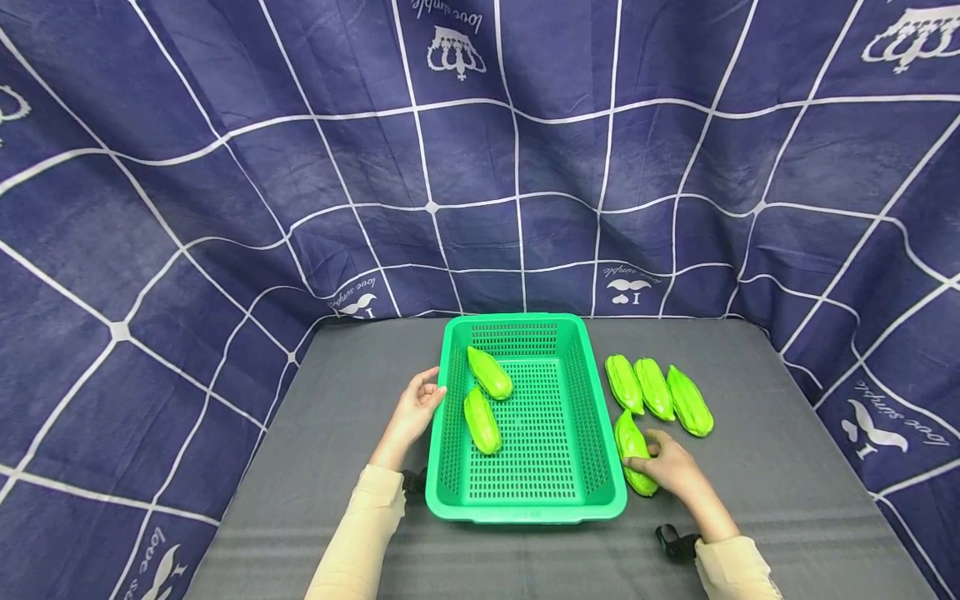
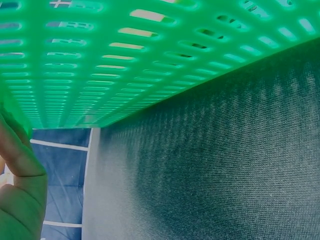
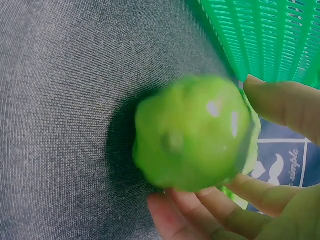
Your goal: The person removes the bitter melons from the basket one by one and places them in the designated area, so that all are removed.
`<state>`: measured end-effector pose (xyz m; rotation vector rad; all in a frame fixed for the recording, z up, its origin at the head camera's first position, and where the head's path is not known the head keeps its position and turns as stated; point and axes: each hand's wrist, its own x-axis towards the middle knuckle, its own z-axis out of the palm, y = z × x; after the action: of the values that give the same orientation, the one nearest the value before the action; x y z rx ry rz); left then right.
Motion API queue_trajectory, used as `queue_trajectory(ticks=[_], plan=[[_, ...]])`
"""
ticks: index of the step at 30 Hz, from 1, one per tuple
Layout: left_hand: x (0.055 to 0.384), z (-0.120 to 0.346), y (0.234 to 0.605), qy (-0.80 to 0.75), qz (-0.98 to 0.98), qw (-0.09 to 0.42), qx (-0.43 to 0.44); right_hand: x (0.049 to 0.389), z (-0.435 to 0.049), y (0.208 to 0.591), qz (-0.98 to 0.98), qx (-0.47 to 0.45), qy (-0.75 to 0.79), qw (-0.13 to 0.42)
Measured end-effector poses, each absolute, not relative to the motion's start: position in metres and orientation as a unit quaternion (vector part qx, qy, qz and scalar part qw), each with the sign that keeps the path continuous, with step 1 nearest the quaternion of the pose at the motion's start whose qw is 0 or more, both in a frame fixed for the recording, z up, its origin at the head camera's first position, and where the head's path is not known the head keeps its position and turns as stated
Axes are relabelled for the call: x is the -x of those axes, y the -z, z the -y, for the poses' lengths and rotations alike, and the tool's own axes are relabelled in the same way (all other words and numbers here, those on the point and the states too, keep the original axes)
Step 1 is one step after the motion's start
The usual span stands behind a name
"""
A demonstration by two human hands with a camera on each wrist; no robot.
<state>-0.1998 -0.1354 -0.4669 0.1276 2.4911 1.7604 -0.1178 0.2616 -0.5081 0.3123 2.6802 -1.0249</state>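
My left hand (image 1: pixel 414 408) is at the left rim of a green plastic basket (image 1: pixel 527 513), its thumb and bent fingers on the edge. In the left wrist view, part of that hand (image 2: pixel 22 185) shows beside the slotted basket wall (image 2: pixel 115 65). Right of the basket, my right hand (image 1: pixel 670 464) holds a light-green ridged gourd (image 1: pixel 628 439) with the thumb on one side and the fingers on the other. The right wrist view shows this gourd (image 3: pixel 192 132) end-on, close over the grey cloth. Two similar gourds, an upper one (image 1: pixel 490 373) and a lower one (image 1: pixel 482 422), lie inside the basket.
Three more gourds, left (image 1: pixel 624 383), middle (image 1: pixel 654 388) and right (image 1: pixel 690 402), lie side by side on the grey tabletop (image 1: pixel 360 367), beyond my right hand. A blue curtain (image 1: pixel 555 158) with white lines hangs behind and at both sides.
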Motion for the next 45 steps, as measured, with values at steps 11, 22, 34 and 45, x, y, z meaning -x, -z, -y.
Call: queue_trajectory(ticks=[11,22,34,45], plan=[[0.2,0.136,0.468,-0.583,-0.811,0.043,-0.043,0.118,-0.259,0.503,-0.921,-0.11,0.349,0.136],[0.199,0.135,0.466,-0.579,-0.813,0.042,-0.04,0.116,-0.258,0.499,-0.923,-0.105,0.344,0.133],[0.211,0.139,0.49,-0.579,-0.814,0.028,-0.034,0.134,-0.257,0.451,-0.916,-0.1,0.372,0.111],[0.199,0.137,0.467,-0.582,-0.811,0.041,-0.045,0.157,-0.232,0.404,-0.913,-0.037,0.403,0.049]])
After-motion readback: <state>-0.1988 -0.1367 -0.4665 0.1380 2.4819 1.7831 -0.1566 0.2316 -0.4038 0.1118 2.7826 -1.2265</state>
